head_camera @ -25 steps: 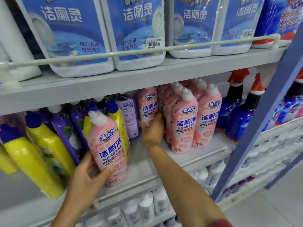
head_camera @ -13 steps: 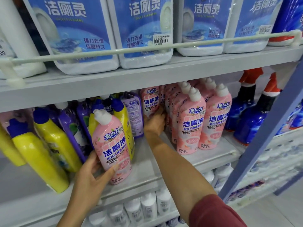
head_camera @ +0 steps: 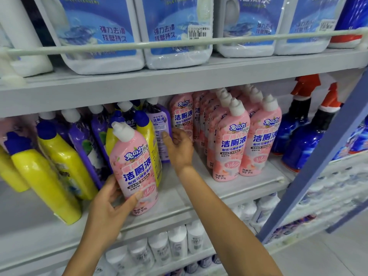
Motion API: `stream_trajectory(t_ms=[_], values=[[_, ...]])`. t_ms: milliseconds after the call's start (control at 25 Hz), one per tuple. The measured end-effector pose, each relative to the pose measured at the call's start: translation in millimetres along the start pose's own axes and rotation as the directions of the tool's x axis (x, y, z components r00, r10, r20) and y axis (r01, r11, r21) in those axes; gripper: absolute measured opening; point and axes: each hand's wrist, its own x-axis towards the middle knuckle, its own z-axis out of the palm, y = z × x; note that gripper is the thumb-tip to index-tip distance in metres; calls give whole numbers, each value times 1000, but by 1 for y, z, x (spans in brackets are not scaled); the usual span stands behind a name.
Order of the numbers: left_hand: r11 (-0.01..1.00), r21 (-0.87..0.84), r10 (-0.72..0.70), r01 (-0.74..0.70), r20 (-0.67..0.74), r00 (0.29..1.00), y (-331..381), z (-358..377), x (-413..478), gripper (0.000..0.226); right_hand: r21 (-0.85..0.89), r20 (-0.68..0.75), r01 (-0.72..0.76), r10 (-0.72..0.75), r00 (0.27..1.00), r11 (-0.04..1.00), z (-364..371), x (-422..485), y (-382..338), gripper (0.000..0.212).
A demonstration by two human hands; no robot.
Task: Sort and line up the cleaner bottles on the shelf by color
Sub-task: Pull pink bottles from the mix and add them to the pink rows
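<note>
Middle shelf (head_camera: 191, 196): pink bottle row (head_camera: 233, 148) on the right, two up front; five yellow bottles (head_camera: 65, 162) on the left. One stray pink bottle (head_camera: 135, 166) sits in front of those, left hand (head_camera: 111, 206) fingers and thumb wrapped round it. Right hand (head_camera: 180, 148) fingers loosely spread, index tip at a purple bottle (head_camera: 159, 124).

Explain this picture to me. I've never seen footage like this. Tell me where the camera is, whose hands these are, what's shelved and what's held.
No machine here: a person wears a camera on the head, looking down at their own hands. The left hand grips a pink bottle in front of yellow bottles and purple bottles. The right hand hovers empty, fingers relaxed, beside the pink row on the shelf. Blue spray bottles stand farther right.
</note>
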Motion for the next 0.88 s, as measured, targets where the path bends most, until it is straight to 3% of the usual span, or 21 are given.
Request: stream_trajectory(t_ms=[360,480,680,880], values=[[1000,-23,14,-14,-2,1000,-5,-1,0,47,-230,214,33,17,977,973,-12,4,-6,58],[1000,-19,16,-15,10,1000,-4,-1,0,48,-282,284,52,32,958,958,-12,2,-6,51],[1000,-22,10,-10,1,1000,0,-6,-1,52,-417,247,140,-37,968,898,-5,-18,-6,48],[1000,9,4,-3,-29,1000,-4,-24,-4,56,-414,225,144,-52,973,899,-5,-22,-13,44]])
